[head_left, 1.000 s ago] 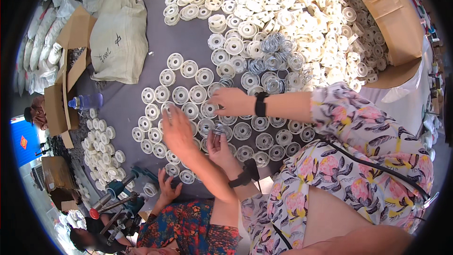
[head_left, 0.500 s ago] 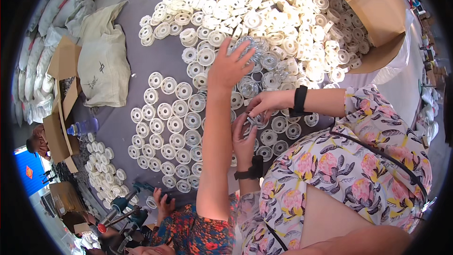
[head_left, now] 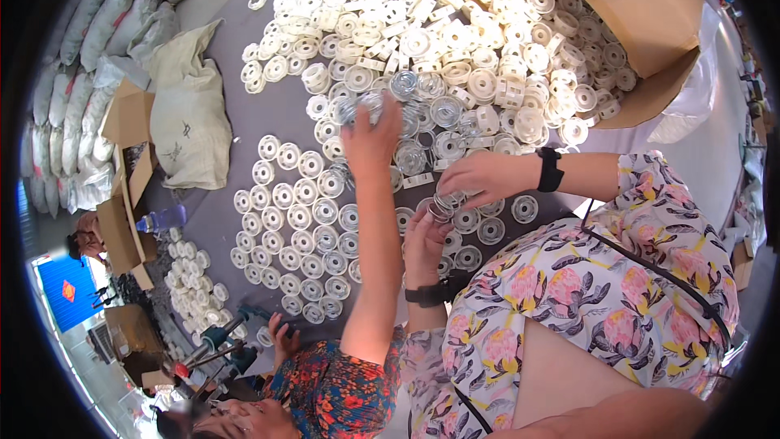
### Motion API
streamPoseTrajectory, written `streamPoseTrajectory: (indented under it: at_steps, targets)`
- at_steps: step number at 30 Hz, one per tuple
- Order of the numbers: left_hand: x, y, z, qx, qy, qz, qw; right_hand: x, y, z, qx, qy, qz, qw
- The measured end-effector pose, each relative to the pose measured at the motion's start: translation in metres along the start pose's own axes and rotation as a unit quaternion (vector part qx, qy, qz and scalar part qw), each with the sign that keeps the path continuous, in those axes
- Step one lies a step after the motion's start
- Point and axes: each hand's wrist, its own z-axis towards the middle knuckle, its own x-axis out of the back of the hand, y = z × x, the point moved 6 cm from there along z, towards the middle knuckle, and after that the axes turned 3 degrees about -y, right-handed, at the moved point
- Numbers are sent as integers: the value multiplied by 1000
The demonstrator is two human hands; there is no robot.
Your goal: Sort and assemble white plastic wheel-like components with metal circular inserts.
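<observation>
My left hand (head_left: 422,254) is closed, its fingers raised against a bunch of silvery wire rings (head_left: 441,208), perhaps a coil. From the right, my right hand (head_left: 481,179) bends over the same rings and pinches them from above; its fingertips are partly hidden. White round spools (head_left: 491,230) with a central hole lie beside and below my hands. Just beyond, silvery wire rings (head_left: 445,112) lie loose on the spools. To my left, a co-worker's hand (head_left: 374,134) reaches into that silvery heap, blurred by motion.
A large heap of cream spools (head_left: 455,24) spills from a cardboard box (head_left: 642,0) at the far right. Rows of spools (head_left: 284,195) cover the grey table's left part. A green tool stand (head_left: 215,337) is at lower left; a cloth sack (head_left: 192,110) and stacked bags (head_left: 89,16) stand beyond.
My right hand has shifted slightly right and down, and the rings now show more plainly between both hands. The co-worker's hand has moved left and down over the wire heap. The view has shifted slightly.
</observation>
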Motion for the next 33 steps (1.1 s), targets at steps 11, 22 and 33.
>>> streamPoseTrajectory:
  at_steps: [11, 22, 33]
  targets:
    - [19, 26, -192, -684, 68, 710, -154, 37, 75, -17, -198, 223, -117, 947]
    - [15, -38, -116, -486, 36, 826, -284, -40, 102, 43, -322, 147, 233, 906]
    - [-79, -46, -226, -576, 166, 652, -464, -72, 105, 124, -374, 77, 407, 830]
